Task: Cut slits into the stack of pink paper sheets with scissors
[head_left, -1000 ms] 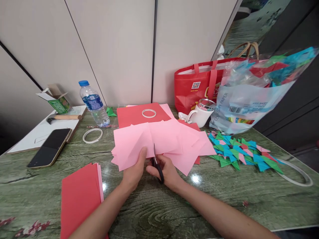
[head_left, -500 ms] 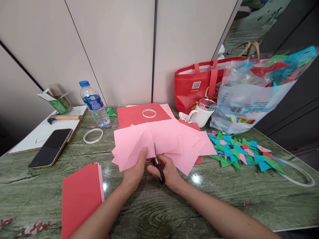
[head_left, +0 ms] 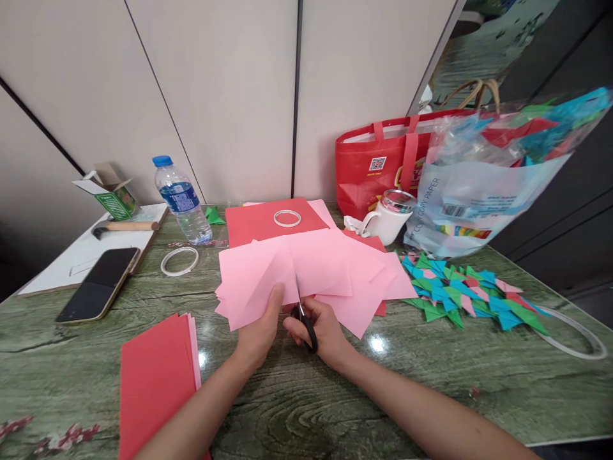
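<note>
My left hand (head_left: 260, 332) is closed on a sheet of pink paper (head_left: 256, 271), with the thumb on top near its lower edge. In my right hand (head_left: 328, 332) is a pair of scissors (head_left: 309, 329) with black handles. The blades point away from me and lie in a slit in the pink sheet, whose right half stands up a little beside them. Loose pink sheets (head_left: 359, 313) spread beneath and to the right. Behind them lies red paper (head_left: 253, 220) with a roll of tape (head_left: 287, 218) on top.
On the left are a red paper stack (head_left: 153, 383), a phone (head_left: 98, 284), a hammer-like tool (head_left: 129, 225), a tape roll (head_left: 179, 261) and a water bottle (head_left: 182, 201). On the right are folded paper pieces (head_left: 460, 291), a white mug (head_left: 390, 220), a red bag (head_left: 357, 169) and a plastic bag (head_left: 479, 191).
The scissor blades have closed somewhat within the slit, and less of the tip shows above the paper. Both hands have stayed in nearly the same place.
</note>
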{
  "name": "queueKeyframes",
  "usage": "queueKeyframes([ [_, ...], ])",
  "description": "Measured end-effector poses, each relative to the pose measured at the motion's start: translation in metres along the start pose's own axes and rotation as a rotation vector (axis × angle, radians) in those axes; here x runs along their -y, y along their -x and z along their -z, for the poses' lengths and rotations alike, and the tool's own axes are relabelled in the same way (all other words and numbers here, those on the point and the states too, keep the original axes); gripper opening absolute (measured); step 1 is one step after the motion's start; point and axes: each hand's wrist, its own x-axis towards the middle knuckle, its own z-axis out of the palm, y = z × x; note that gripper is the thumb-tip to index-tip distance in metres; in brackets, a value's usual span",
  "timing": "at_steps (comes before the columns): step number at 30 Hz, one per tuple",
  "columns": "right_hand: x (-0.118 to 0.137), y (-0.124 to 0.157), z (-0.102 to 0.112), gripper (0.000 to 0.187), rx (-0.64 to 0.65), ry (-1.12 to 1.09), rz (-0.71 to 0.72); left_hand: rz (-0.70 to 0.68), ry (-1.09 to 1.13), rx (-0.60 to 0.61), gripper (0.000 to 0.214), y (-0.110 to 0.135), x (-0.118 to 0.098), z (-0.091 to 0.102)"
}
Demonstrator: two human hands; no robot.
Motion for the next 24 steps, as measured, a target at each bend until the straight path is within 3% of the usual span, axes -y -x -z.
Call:
queueKeyframes([
  [13, 0.0033, 0.0001, -0.001, 0.029, -0.013, -0.003, -0.032, 0.011, -0.02, 0.026, 0.039, 0.0004, -0.0011, 0.0007],
  [24, 0.007, -0.0021, 0.0021, 0.026, -0.008, 0.086, 0.029, 0.013, -0.026, 0.094, 0.026, 0.0058, -0.0011, -0.0025],
])
